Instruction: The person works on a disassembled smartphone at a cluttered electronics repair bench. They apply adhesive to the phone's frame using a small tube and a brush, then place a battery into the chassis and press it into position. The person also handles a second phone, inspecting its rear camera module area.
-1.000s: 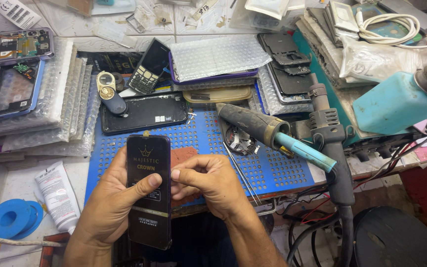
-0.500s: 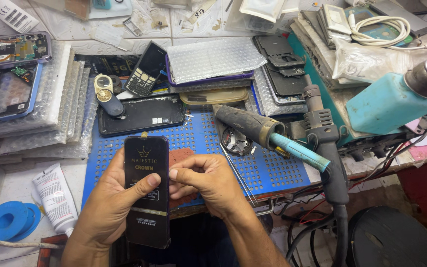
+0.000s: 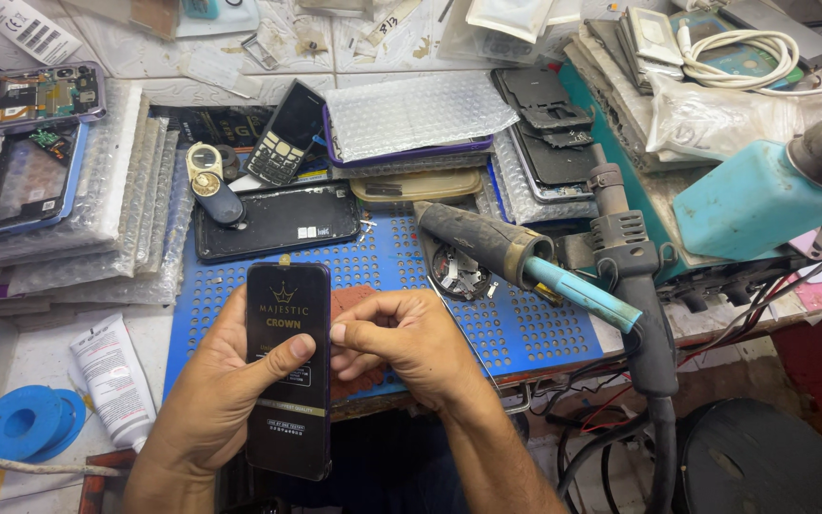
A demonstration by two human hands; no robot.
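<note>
- Blue perforated mat (image 3: pixel 525 328) reaches the bench's near edge. Its front strip right of the hands is bare; the soldering handle (image 3: pixel 506 252) and hot-air wand (image 3: pixel 630 286) crowd the right side.
- Left hand (image 3: pixel 216 400) grasps a slim black package (image 3: pixel 287 366) upright over the mat's front-left corner, thumb laid across its face, fingers behind.
- Right hand (image 3: pixel 401 338) loosely curled, fingertips meeting at the package's right edge. Cannot tell if it pinches anything.
- Package: long dark rectangle, gold crown mark and gold print near the top.
- White tube (image 3: pixel 111 381) and blue tape roll (image 3: pixel 26 424) lie left of the mat.
- Teal bottle (image 3: pixel 753 195) stands at far right.
</note>
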